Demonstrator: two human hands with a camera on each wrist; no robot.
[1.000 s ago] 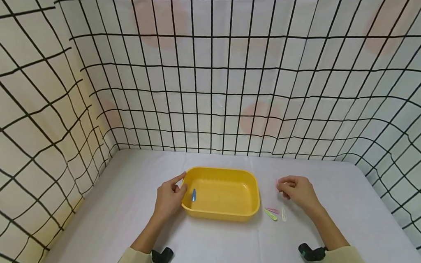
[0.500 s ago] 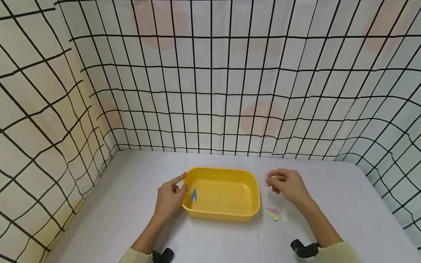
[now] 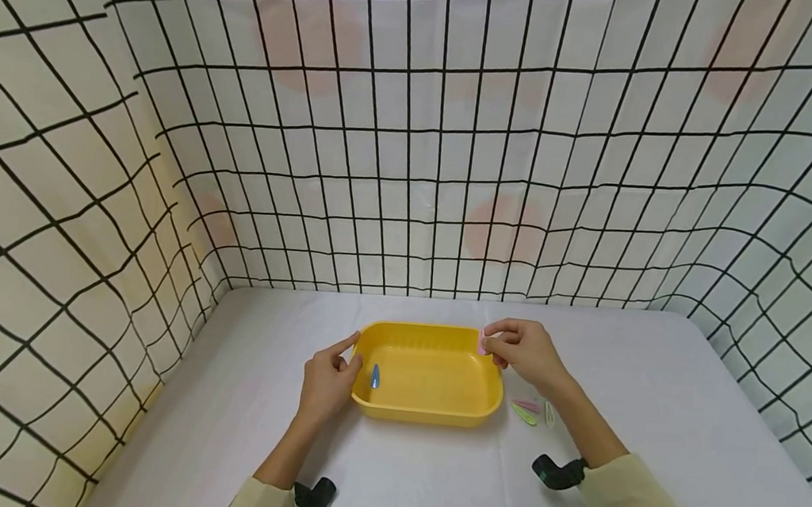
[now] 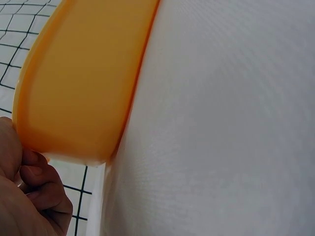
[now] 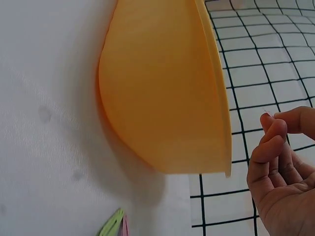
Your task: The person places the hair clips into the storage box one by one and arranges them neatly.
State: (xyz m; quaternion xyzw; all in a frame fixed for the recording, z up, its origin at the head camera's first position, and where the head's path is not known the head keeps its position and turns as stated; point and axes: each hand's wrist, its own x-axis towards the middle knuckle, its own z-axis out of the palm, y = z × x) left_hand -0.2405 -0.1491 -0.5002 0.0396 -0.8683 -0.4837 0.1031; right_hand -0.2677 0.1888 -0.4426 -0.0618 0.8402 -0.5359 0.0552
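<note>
In the head view a yellow plastic tray (image 3: pixel 422 416) stands on the table, a blue snap hair clip (image 3: pixel 376 376) lying inside at its left end. My left hand (image 3: pixel 325 381) grips the tray's left rim between thumb and fingers; the left wrist view shows the fingers (image 4: pixel 44 184) curled against the tray's end. Above the right rear corner, my right hand (image 3: pixel 525 354) pinches a pink hair clip (image 3: pixel 482 343) between thumb and fingertips. That clip is mostly hidden in the right wrist view, where the hand (image 5: pixel 285 172) is raised beside the tray's rim.
Right of the tray lie a green hair clip (image 3: pixel 524 414), another pink clip (image 3: pixel 526 405) and a white clip (image 3: pixel 549 414), close together below the right forearm. A black wire grid (image 3: pixel 414 151) over white cloth encloses the back and sides of the white table (image 3: pixel 431 478).
My right hand has moved left with the pink hair clip, from the table beside the tray to over its right rear corner. The left hand and tray stay in place.
</note>
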